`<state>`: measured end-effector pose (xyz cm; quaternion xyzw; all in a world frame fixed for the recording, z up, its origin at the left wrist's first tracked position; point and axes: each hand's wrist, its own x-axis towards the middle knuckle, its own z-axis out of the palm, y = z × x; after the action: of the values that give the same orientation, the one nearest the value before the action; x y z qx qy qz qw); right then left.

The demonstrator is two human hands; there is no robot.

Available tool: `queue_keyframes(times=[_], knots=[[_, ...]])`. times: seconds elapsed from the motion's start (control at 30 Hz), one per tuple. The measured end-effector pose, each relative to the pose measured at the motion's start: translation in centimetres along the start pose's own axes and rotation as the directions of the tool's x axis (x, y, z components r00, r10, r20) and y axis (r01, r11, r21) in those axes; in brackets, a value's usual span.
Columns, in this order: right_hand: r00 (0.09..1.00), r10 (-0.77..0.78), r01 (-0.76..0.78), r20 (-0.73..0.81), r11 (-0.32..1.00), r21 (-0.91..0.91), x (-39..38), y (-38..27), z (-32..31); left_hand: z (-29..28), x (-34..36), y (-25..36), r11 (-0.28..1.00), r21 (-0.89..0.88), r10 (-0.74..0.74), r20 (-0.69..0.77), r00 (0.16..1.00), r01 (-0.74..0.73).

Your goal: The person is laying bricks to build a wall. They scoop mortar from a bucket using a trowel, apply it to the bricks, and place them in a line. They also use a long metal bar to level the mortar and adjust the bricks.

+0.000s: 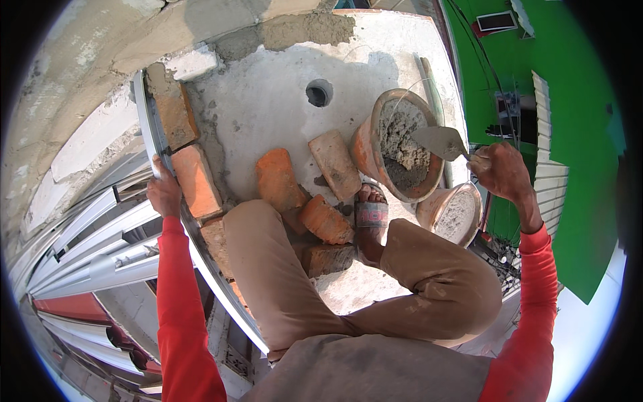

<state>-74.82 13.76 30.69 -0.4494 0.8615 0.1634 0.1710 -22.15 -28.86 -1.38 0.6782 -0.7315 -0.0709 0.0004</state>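
My right hand (501, 171) is closed round the handle of a trowel (439, 140), whose grey blade reaches over the rim of a mortar bucket (362, 149). Inside the bucket lies grey wet mortar (405, 137), with a hollow at its near side. On the left, my left hand (165, 187) grips a long metal straightedge (151, 124) that stands along the outer face of a row of bricks. Beside that hand is an orange brick (196, 181) of the row; another brick (173, 112), with mortar on its far end, lies beyond it.
Several loose bricks (278, 178) lie between the row and my sandalled foot (370, 214). A second bucket (476, 213) with pale grey contents stands near my right knee. The concrete slab has a round hole (319, 92). Beyond the left edge are metal roof sheets (100, 268) lower down.
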Motion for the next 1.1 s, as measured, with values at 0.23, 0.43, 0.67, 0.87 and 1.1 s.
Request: queue_keyframes(times=[0.23, 0.43, 0.67, 0.87, 1.1], knots=[[0.902, -0.315, 0.397, -0.296, 0.875, 0.278, 1.8, -12.1, 7.0, -2.1, -0.7, 2.1, 0.969, -0.201, -0.145, 0.003, 0.989, 0.143], [0.913, -0.387, 0.371, 0.126, 0.919, 0.136, 9.4, -23.4, 14.2, -3.1, 2.4, 4.2, 0.952, -0.268, -0.138, 0.044, 0.990, 0.144], [0.999, 0.024, -0.029, 0.021, 0.957, 0.290, 12.7, -26.2, 21.2, -2.9, 4.4, 5.2, 0.921, -0.240, -0.298, 0.077, 0.951, 0.308], [0.960, -0.175, 0.240, -0.220, 0.918, 0.316, 13.5, -28.8, 18.8, -4.2, 3.6, 6.2, 0.907, -0.230, -0.339, 0.092, 0.936, 0.352], [0.888, -0.322, 0.416, -0.328, 0.868, 0.273, 20.3, -33.2, 16.0, -4.9, 3.3, 6.6, 0.905, -0.229, -0.343, 0.108, 0.933, 0.359]])
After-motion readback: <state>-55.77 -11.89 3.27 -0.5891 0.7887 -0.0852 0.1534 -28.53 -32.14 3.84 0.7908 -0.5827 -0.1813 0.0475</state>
